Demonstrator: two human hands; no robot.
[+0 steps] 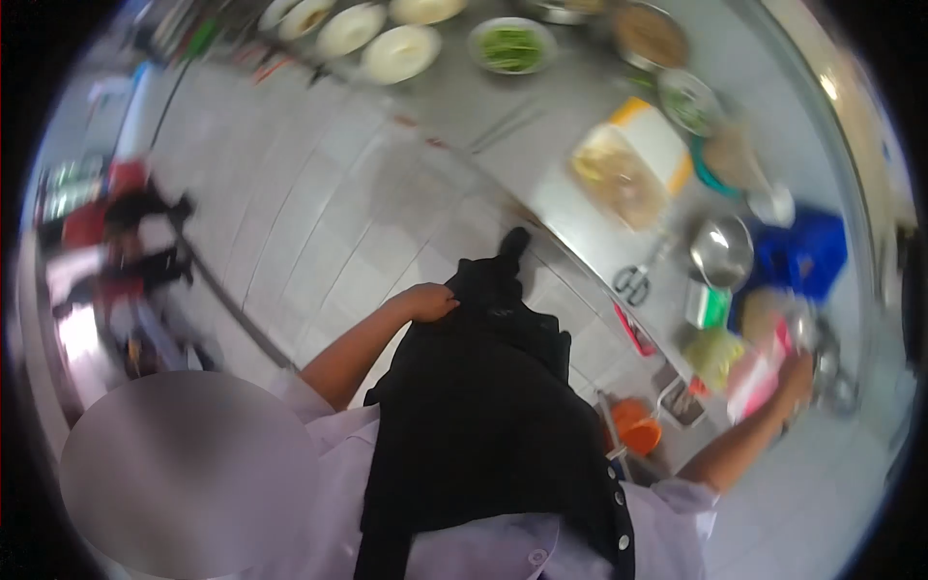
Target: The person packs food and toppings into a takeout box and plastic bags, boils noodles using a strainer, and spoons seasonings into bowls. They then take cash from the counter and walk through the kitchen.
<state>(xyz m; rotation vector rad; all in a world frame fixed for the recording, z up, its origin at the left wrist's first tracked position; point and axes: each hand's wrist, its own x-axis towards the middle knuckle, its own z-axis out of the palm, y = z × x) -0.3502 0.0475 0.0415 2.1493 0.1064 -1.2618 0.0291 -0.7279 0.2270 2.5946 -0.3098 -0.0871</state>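
My left hand [430,303] is at the side of the black apron [483,416] I wear, its fingers curled in against the cloth. On the other side, my right arm reaches over the steel counter [570,208]. There my right hand [797,375] is beside a pink and white package [759,377]; its fingers are smeared and partly hidden, so I cannot tell if it touches the package. A pale green plastic bag [713,358] lies close by. Metal ware [812,333] is just beyond that hand.
Scissors [633,284], a steel bowl [722,253], a blue bag [802,251] and a food container [619,184] are on the counter. Farther along are a bowl of cut greens [512,46] and several pale bowls [401,54]. An orange container [635,425] sits below the counter edge.
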